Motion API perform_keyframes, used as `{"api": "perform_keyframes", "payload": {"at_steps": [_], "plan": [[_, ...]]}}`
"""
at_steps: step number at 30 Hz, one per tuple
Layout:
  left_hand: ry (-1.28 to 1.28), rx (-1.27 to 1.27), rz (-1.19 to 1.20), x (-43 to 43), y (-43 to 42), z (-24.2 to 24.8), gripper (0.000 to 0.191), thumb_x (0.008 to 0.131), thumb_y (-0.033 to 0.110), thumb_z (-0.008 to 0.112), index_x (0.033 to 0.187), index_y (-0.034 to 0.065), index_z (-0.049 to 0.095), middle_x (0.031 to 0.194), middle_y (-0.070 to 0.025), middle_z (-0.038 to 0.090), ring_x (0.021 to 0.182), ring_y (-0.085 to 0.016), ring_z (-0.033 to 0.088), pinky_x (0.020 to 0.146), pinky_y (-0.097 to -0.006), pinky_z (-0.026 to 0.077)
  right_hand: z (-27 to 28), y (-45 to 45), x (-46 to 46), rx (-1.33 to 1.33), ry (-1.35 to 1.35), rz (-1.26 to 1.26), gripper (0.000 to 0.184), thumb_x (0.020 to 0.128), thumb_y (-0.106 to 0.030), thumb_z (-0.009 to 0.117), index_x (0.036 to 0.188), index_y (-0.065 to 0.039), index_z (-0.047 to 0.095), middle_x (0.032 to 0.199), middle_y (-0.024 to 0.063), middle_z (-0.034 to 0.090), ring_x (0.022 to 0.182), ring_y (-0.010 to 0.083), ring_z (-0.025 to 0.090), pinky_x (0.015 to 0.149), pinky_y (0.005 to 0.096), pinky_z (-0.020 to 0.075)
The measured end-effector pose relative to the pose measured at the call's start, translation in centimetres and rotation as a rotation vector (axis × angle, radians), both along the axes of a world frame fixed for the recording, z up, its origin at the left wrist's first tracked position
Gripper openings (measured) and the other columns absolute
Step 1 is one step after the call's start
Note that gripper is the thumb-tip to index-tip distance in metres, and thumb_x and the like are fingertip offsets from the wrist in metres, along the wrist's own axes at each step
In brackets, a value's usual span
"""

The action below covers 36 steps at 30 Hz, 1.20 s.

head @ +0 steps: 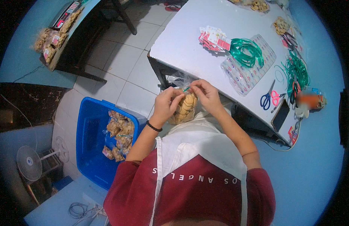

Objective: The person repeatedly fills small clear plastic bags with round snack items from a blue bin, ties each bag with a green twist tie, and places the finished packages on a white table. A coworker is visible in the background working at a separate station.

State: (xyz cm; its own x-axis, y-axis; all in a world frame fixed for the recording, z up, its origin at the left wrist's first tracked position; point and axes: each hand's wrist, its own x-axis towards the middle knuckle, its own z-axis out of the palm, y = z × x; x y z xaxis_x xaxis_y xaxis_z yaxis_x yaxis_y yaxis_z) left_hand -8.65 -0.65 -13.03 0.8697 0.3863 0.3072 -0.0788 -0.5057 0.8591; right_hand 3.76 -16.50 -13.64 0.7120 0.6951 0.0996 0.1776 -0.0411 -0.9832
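A clear plastic bag of round, flat biscuits [186, 108] rests against my apron at lap height, its loose top pointing away from me. Around its gathered neck runs a short piece of green ribbon [186, 89]. My left hand [169, 101] pinches at the ribbon from the left, thumb and forefinger together. From the other side my right hand [205, 91] pinches the ribbon at the neck. The fingers partly hide the ribbon, and whether it is knotted cannot be seen.
At my left stands a blue plastic bin [89, 141] holding several filled bags [122, 132]. On the white table [180, 42] lie cards [215, 39], a green ribbon coil [246, 53], a plastic-wrapped pack [238, 76], and blue-handled scissors [266, 99]. A digital scale [65, 15] sits on another table.
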Motion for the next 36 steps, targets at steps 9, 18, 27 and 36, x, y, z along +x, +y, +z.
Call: {"api": "perform_keyframes", "payload": {"at_steps": [9,18,27,36], "plan": [[-0.117,0.308,-0.004,1.0,-0.3,1.0,0.014,0.081,0.007,0.075,0.091,0.0065,0.065,0.081,-0.0091,0.066,0.074,-0.028,0.064,0.064,-0.0383,0.051,2.7,-0.1,-0.6,-0.065,-0.16,0.147,0.014,0.094,-0.005,0.062,0.108,-0.001,0.065,0.107,0.0109,0.066,0.103,0.0191,0.064,0.09,0.0319,0.0502],[0.046,-0.42,-0.087,0.3,0.2,0.4,0.012,0.084,0.0,0.073,0.092,0.0038,0.065,0.094,-0.0083,0.071,0.079,-0.018,0.065,0.067,-0.0295,0.05,3.3,0.4,-0.1,-0.179,-0.232,0.17,0.019,0.096,-0.014,0.06,0.112,-0.005,0.063,0.104,0.015,0.069,0.095,0.0318,0.068,0.083,0.0365,0.0524],[-0.205,0.485,-0.039,1.1,1.4,1.7,0.015,0.075,0.002,0.074,0.081,0.0055,0.061,0.09,-0.0054,0.067,0.075,-0.024,0.063,0.061,-0.0332,0.052,4.4,0.9,-0.1,-0.182,-0.153,0.218,0.018,0.098,-0.013,0.054,0.111,-0.004,0.062,0.101,0.017,0.067,0.094,0.0335,0.067,0.082,0.0409,0.052],[-0.184,0.349,0.039,0.2,1.0,1.6,0.015,0.076,0.001,0.076,0.078,0.0042,0.061,0.09,-0.0078,0.07,0.082,-0.028,0.065,0.069,-0.0363,0.051,1.9,0.9,-0.5,-0.245,-0.18,0.007,0.015,0.096,-0.008,0.054,0.106,-0.002,0.064,0.094,0.0175,0.065,0.085,0.0348,0.066,0.073,0.0419,0.0515]]}}
